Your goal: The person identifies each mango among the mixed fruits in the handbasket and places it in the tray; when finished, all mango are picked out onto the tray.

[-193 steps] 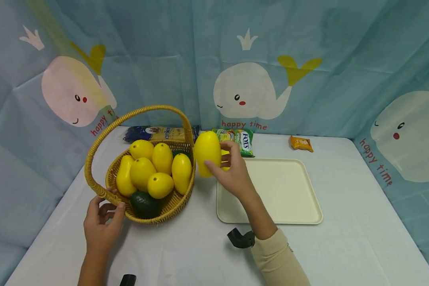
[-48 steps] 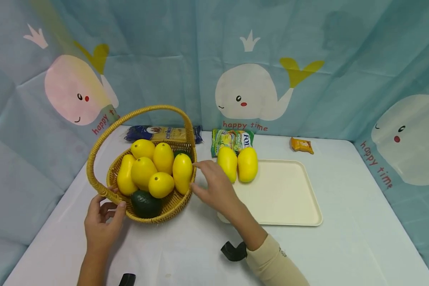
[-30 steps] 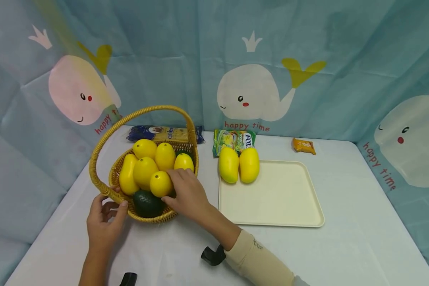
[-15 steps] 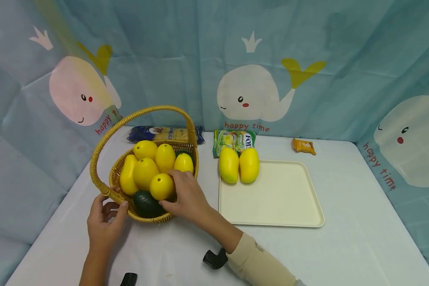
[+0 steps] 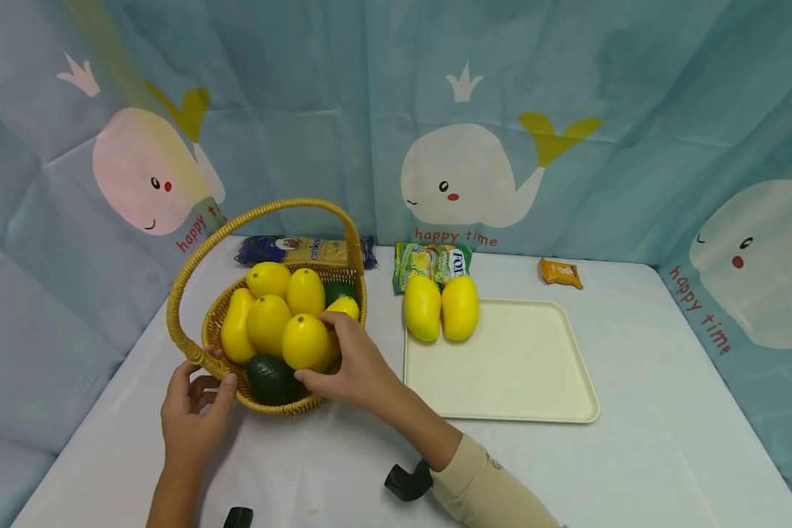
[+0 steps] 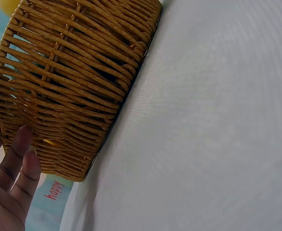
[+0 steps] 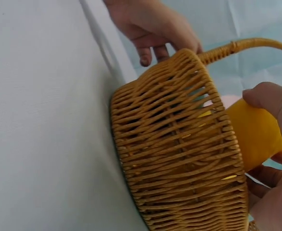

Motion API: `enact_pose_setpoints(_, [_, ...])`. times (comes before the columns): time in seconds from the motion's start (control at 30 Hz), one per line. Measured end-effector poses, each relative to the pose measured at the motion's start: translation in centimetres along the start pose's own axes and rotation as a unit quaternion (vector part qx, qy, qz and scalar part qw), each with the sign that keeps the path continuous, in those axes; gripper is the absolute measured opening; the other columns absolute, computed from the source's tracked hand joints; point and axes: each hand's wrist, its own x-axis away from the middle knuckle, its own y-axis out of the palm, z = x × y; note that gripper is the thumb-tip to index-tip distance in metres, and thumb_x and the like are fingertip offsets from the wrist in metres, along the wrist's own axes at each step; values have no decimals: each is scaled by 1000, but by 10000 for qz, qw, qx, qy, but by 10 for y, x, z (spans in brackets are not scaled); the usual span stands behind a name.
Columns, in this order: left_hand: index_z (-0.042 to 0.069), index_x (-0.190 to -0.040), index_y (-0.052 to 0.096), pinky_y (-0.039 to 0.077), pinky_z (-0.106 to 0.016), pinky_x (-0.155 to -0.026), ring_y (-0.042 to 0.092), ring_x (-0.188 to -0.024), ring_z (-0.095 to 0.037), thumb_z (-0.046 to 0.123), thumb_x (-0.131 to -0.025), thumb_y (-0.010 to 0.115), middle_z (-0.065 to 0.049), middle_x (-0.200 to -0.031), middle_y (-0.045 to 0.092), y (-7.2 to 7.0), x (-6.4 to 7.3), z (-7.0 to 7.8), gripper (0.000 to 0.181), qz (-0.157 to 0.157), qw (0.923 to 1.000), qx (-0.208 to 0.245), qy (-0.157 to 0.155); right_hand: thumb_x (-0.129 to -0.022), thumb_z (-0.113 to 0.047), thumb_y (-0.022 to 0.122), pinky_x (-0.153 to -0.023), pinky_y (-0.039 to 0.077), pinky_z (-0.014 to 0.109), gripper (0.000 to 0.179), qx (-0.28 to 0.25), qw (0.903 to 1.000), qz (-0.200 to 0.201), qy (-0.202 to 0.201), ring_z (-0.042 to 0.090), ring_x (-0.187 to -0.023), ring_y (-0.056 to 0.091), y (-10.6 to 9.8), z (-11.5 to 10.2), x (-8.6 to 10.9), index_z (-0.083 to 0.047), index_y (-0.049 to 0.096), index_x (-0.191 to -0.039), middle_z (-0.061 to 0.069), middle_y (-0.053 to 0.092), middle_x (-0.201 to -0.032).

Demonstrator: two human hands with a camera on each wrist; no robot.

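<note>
A wicker basket (image 5: 348, 273) with a tall hoop handle stands on the left, filled with several yellow mangoes (image 5: 268, 321). A dark green avocado (image 5: 272, 379) lies at its front, and another dark green fruit (image 5: 339, 292) shows at the back right. My left hand (image 5: 193, 414) holds the near left rim where the handle joins. Over the right front of the basket, my right hand (image 5: 363, 372) grips a mango (image 5: 305, 342) between thumb and fingers. In the right wrist view this mango (image 7: 255, 132) sticks out above the rim.
Right of the basket lies a cream tray (image 5: 501, 374), with two mangoes (image 5: 460, 308) at its back left corner. Behind are a green snack bag (image 5: 432, 260), a blue and yellow packet (image 5: 310, 250) and, farther right, a small orange packet (image 5: 561, 273).
The mango my right hand held earlier now lies on the tray beside another. My right hand went back to the basket, gripped the front mango and raised it slightly. My left hand stayed put.
</note>
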Motion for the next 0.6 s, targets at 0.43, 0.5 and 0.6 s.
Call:
enact_pose_setpoints(0.43, [-3,-138,51,48,-6,-73,59,-86,-1,-13,-84,70,8,-126,56,0,1,1,58,-9,10000,-22,-34,-83,-29,81,-94,51,30,76,-983,9941,438,128,19,-116,49,-13,-7,5,-13,37,-143,3,43,-133])
enact_pose_setpoints(0.5, [-3,-138,51,48,-6,-73,59,-86,-1,-13,-84,70,8,-126,56,0,0,1,58,-11,10000,-22,-32,-83,-32,81,-94,51,32,77,-1015,9930,533,287,19,-116,48,-15,-7,6,-15,38,-144,2,42,-134])
enact_pose_setpoints(0.6, [-3,-138,51,48,-6,-72,59,-86,-1,-13,-84,69,8,-126,56,0,0,1,58,-15,10000,-18,-33,-82,-37,81,-94,50,34,75,-1016,9909,670,566,17,-114,49,-18,-7,8,-18,40,-142,-2,45,-132])
